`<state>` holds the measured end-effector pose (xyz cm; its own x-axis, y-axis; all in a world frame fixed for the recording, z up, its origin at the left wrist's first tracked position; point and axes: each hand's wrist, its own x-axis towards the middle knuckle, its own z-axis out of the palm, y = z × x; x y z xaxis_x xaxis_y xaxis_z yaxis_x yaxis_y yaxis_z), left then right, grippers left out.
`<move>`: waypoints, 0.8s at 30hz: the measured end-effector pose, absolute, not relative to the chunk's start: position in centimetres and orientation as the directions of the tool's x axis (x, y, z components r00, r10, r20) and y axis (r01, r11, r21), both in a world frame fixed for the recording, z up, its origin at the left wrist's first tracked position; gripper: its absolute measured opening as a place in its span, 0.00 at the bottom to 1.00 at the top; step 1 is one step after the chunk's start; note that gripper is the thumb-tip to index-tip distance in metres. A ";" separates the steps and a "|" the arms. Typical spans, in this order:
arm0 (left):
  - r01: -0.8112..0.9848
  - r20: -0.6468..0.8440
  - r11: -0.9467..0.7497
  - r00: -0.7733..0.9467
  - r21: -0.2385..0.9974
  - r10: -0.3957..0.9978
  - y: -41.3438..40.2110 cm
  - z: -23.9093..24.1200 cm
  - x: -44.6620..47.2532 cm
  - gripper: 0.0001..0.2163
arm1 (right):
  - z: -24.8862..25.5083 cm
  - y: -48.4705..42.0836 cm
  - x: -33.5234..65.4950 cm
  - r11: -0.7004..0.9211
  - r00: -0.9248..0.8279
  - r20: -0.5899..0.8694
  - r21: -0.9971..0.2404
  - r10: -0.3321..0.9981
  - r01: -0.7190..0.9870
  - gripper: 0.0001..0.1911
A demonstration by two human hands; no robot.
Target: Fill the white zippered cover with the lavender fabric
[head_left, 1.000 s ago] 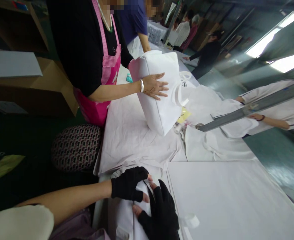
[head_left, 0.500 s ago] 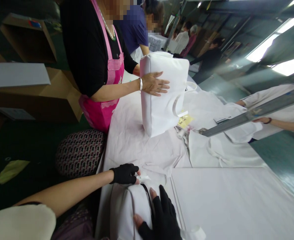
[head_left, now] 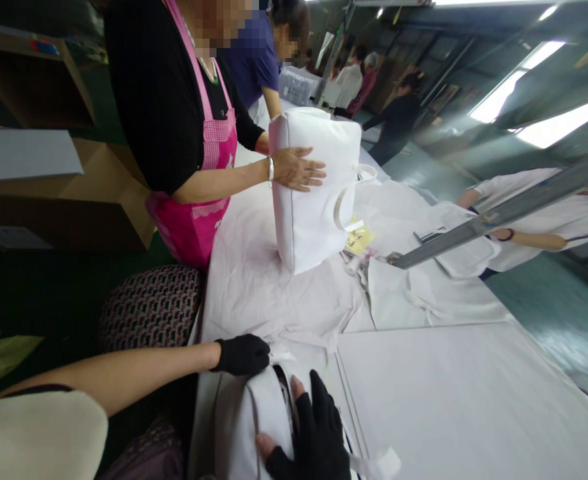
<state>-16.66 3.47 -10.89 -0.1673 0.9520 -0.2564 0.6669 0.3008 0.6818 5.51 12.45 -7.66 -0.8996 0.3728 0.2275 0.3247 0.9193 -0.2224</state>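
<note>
A white bag (head_left: 241, 427) stands close to me at the table's near edge, with a dark slit open along its top. My left hand (head_left: 244, 355), in a black fingerless glove, is closed at the far end of that slit beside a small white strip. Its fingertips are hidden, so what they pinch does not show. My right hand (head_left: 311, 427), gloved the same way, rests across the bag with thumb and fingers spread, the thumb on the side panel. A white strap (head_left: 381, 465) sticks out to the right of this hand.
Across the table a person in a pink apron (head_left: 219, 147) holds a second white bag (head_left: 314, 193) upright. Flat white panels (head_left: 464, 393) lie to my right. A metal bar (head_left: 474, 227) slants over the table. Cardboard boxes (head_left: 109, 200) and a patterned stool (head_left: 149, 307) stand left.
My left hand's fingers have curled in tighter at the bag's far end. My right hand stays spread on the bag. The whole view has shifted slightly.
</note>
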 end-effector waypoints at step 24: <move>0.281 -0.265 0.432 -0.479 0.857 0.837 0.7 -8.5 -16.2 0.12 | -4.9 11.5 1.4 0.841 -0.919 0.201 -0.503 0.339 0.200 0.09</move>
<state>-16.21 0.72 -8.52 -0.4786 0.8371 -0.2649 0.2809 0.4319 0.8571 1.43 11.52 -4.88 -0.9192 0.3386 0.2011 0.1995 0.8407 -0.5035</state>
